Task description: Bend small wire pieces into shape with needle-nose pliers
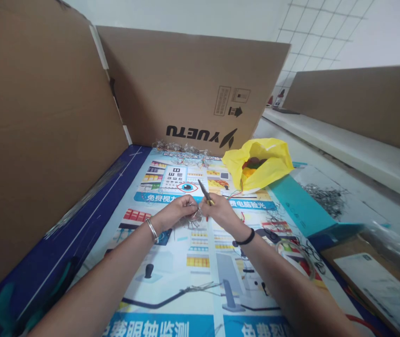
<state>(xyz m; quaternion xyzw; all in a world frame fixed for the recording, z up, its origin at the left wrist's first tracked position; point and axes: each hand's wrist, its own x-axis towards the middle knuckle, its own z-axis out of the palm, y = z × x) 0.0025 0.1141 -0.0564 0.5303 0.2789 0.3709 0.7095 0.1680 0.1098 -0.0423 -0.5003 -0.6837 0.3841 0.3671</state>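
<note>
Forearms extend from the lower frame edge: left forearm point(108, 274) with a silver bracelet point(152, 230), right forearm point(286, 276) with a black wristband point(246, 237). Left hand point(174, 211): fingers pinched closed on a thin wire piece point(195, 218), located over the middle of the printed sheet point(166, 262). Right hand point(223, 215): closed around dark-tipped pliers point(203, 190), tip directed away from the camera; contact between pliers and wire cannot be determined. Beyond the hands, wire tangles point(186, 150) lie along the base of the cardboard panel point(172, 84). Right of these sits an open yellow bag point(273, 164).
</note>
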